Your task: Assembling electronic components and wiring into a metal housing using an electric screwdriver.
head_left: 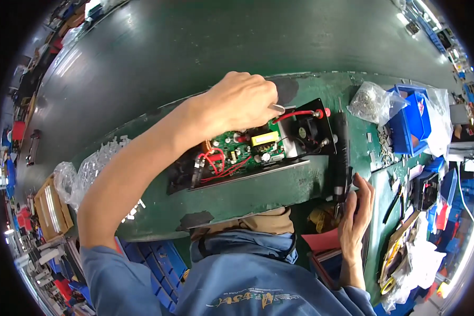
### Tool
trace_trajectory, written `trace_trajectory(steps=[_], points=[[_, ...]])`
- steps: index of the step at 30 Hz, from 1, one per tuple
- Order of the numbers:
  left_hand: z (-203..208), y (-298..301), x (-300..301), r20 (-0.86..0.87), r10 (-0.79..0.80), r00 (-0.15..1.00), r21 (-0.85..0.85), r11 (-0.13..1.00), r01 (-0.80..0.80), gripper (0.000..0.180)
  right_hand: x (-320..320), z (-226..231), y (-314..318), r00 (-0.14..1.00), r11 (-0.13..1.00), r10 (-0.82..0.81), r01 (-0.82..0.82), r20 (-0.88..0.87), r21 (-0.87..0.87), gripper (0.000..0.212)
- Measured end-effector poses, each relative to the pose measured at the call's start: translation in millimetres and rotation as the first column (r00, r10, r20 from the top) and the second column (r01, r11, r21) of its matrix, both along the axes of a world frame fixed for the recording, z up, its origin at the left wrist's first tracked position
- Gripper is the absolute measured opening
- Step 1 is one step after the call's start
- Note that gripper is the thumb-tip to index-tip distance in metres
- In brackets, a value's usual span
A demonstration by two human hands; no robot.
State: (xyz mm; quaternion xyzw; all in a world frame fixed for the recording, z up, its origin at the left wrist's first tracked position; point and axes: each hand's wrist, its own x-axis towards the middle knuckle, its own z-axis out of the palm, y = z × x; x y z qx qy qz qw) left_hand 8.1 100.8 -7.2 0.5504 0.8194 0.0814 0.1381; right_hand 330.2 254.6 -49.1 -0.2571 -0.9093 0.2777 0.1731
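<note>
An inverter-like device (265, 139) lies across the bench in front of me, its green circuit board, yellow transformer and red wires exposed. Its black end plate with a fan and red terminal is on the right. My left hand (243, 100) reaches over the board's far edge with fingers curled closed. A small silver piece shows at the fingertips, its kind unclear. To the right of the device a black electric screwdriver (342, 150) lies with its bit pointing away from me. My right hand (357, 213) is beside its near end, fingers apart and partly bent; whether they touch it is unclear.
At right stand a blue bin (410, 118) and a clear bag of small screws (371, 102), with loose metal pieces nearby. Clear bags of white parts (102, 166) lie at left beside a cardboard box (53, 208). A dark belt-like surface (195, 45) runs beyond the bench.
</note>
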Motion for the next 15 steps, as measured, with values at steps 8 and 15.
trace_trajectory(steps=[8, 15], points=[[2.1, -53.9, 0.3, 0.425, 0.550, 0.719, 0.122, 0.752, -0.648, 0.029, 25.4, -27.2, -17.0, 0.974, 0.953, 0.092, -0.146, -0.205, -0.265, 0.036], [31.4, -104.3, 31.7, -0.090, 0.475, 0.875, 0.268, 0.858, -0.438, 0.018, 19.3, -33.8, -19.2, 0.971, 0.925, 0.099, -0.171, -0.219, -0.340, 0.039]])
